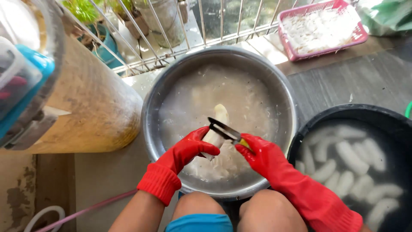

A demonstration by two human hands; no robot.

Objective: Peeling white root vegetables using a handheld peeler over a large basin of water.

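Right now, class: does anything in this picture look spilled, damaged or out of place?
Nothing stands out. The left hand holds a pale root over the metal basin, the right hand holds a peeler against it, and peeled pieces sit in the black tub.

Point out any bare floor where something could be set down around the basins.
Bare floor lies between the pink basket and the black tub. A smaller patch sits left of the metal basin, below the yellowish cylinder. It is crowded between the two basins, where the right hand works.
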